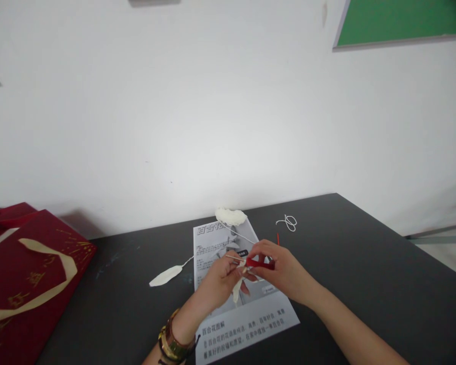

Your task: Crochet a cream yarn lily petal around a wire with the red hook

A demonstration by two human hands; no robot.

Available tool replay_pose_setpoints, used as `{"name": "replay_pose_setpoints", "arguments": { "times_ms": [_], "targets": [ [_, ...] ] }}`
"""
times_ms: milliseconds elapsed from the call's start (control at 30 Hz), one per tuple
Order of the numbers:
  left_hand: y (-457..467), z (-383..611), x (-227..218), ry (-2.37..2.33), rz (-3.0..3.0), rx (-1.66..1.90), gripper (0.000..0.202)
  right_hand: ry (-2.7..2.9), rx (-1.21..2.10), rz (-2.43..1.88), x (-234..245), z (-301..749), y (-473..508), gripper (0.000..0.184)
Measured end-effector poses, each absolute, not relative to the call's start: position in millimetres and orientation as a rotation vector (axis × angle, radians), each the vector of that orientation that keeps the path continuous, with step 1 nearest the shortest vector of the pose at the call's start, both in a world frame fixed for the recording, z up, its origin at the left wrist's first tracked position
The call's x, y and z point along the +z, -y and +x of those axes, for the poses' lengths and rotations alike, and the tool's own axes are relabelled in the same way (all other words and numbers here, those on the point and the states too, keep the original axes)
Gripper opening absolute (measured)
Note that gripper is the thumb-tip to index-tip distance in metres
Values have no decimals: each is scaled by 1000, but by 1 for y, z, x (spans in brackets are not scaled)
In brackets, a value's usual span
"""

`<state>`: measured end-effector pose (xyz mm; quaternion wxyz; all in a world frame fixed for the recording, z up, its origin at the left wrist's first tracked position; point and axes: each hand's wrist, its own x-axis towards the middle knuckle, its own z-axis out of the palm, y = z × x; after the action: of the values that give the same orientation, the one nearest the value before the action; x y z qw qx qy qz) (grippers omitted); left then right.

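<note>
My left hand (218,279), with bracelets at the wrist, pinches a small white crochet piece (236,293) over the printed sheet; the piece's lower end hangs below the fingers. My right hand (285,266) grips the red handle of a crochet hook (254,263), whose tip meets the work between both hands. White yarn runs from the yarn bundle (231,216) at the sheet's top edge toward my right hand. To the left lies a white leaf-shaped crochet piece (166,276) with a yarn tail. The exact stitch is hidden by my fingers.
The printed sheet (247,332) lies on the dark table (349,253). A loose curl of white yarn (290,223) and a thin red stick (278,239) are beyond my right hand. At the left stands a red gift bag (34,268) with ribbon; a white wall (213,111) rises behind.
</note>
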<state>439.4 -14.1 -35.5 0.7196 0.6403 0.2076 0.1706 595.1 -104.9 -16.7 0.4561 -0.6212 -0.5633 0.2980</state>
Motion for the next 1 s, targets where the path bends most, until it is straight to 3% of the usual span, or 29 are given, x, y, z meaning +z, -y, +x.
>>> {"name": "replay_pose_setpoints", "arguments": {
  "times_ms": [267,700,1000],
  "targets": [
    [11,440,-40,-530,1378,395,30,1456,613,-1572,-23,596,105,15],
    [12,433,-28,-539,1251,267,33,1813,-78,-1610,-37,591,107,28],
    [16,437,-35,-551,1274,375,31,1789,32,-1664,-36,590,108,24]
  ]
}}
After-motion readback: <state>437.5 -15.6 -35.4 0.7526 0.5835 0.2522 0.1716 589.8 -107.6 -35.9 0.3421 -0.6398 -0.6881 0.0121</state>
